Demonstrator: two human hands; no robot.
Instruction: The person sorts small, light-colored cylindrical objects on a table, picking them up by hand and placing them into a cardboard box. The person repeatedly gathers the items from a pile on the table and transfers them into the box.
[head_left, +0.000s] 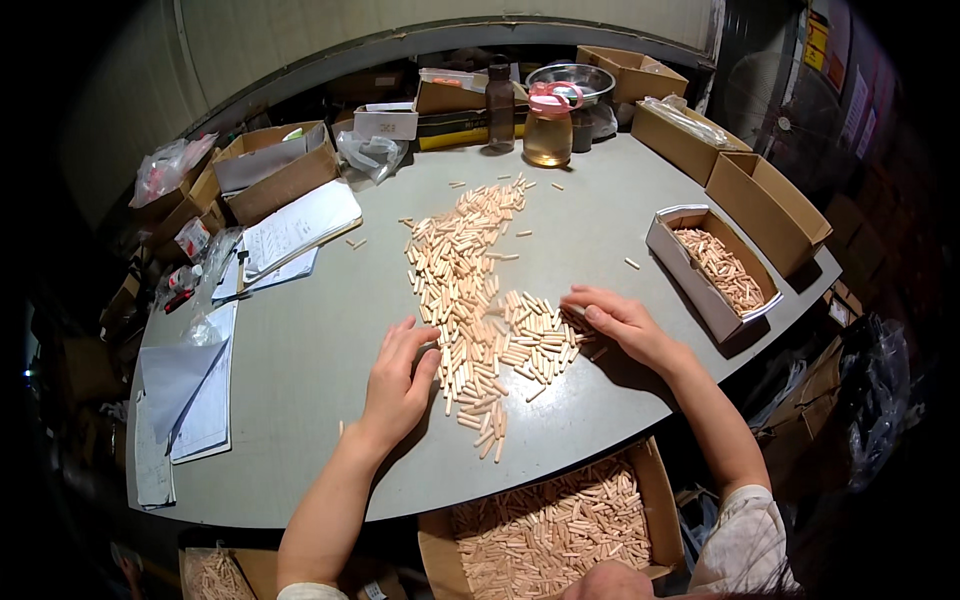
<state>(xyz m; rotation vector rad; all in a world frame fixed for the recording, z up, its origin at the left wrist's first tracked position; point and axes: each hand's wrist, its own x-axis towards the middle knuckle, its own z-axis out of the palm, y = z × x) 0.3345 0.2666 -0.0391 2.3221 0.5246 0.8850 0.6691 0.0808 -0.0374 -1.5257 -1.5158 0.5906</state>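
Observation:
A long heap of small wooden dowel pins [455, 270] runs from the far middle of the table toward me. A smaller cluster of dowel pins [540, 335] lies against its right side. My left hand [402, 378] is at the heap's left edge, fingers stretched and apart, holding nothing that I can see. On the other side, my right hand [622, 322] reaches in at the cluster's right edge with its fingers extended. Its fingertips are close to the pins, and the palm is turned away from view. A few single pins lie scattered around the heap.
A narrow carton of dowels [690, 262] stands at the right, beside an open brown carton [765, 215]. Below the front edge sits a large box of dowels [665, 500]. Notebooks [300, 230] and papers [190, 390] lie left. A pink-lidded jug [548, 140] stands at the back.

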